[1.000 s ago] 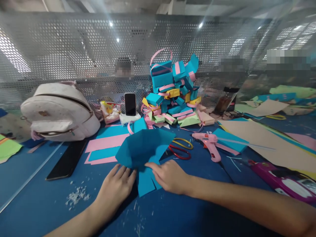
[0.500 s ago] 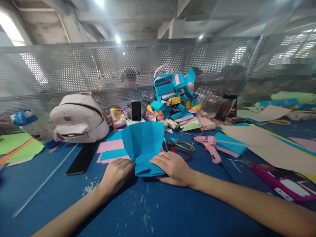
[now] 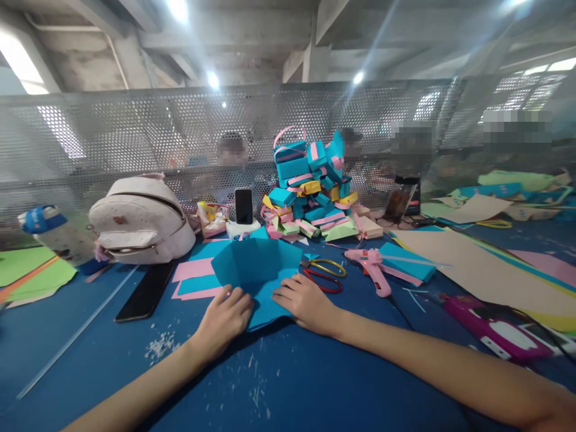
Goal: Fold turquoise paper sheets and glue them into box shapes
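A creased sheet of blue paper [image 3: 258, 270] stands partly upright on the table before me, its back panels raised and its front part lying low. Curled fingers of my left hand [image 3: 227, 318] grip its left front side. At the right side, my right hand [image 3: 310, 305] has its fingers bent over the paper, with the thumb hidden. Behind the left hand lie pink and blue paper strips [image 3: 194, 270]. Scissors [image 3: 326, 279] with red and yellow handles rest just beyond the right hand.
A pink glue gun [image 3: 372, 267] lies to the right, with a purple device [image 3: 492, 330] farther out. A white backpack [image 3: 139, 222], a bottle [image 3: 60, 237] and a black phone [image 3: 144, 294] are on the left. A pile of folded paper pieces [image 3: 310, 198] stands behind, before a perforated metal screen [image 3: 180, 126].
The blue paper's raised back has come lower and its front folds have opened out flatter. My left hand has moved right, onto the paper's front. The view has shifted slightly.
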`<state>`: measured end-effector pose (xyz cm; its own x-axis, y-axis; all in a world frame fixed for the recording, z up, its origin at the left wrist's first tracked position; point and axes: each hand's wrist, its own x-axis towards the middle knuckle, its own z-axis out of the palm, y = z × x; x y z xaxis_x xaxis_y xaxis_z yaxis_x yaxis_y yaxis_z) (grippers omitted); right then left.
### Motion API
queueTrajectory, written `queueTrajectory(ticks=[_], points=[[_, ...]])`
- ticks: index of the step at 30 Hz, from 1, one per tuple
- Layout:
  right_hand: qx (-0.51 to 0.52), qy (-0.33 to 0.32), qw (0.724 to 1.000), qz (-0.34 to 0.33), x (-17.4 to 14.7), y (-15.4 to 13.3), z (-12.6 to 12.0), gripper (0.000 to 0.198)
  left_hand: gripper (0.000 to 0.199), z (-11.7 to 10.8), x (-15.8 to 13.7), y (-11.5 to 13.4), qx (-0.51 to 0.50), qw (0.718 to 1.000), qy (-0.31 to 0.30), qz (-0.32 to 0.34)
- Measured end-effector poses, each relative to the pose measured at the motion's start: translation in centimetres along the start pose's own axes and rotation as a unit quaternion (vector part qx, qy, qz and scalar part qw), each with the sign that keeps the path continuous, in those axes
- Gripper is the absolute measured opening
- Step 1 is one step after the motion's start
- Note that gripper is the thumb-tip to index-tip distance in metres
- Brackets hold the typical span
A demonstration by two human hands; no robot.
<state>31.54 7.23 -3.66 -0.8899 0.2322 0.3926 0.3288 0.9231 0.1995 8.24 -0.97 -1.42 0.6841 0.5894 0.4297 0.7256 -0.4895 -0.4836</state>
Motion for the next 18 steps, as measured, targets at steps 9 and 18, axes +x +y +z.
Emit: queueTrajectory(ticks=[9,18], points=[[0.029,0.048,0.998,0.030,-0.1,0.2,-0.5,0.018,0.029,0.2,0.2,-1.0,-0.118,0.989,0.005,-0.085],[0.165,0.162,0.935,0.268,0.6,1.3,0.0,0.026,0.060,2.3,0.2,-1.7,-0.232,0.941,0.066,-0.237]])
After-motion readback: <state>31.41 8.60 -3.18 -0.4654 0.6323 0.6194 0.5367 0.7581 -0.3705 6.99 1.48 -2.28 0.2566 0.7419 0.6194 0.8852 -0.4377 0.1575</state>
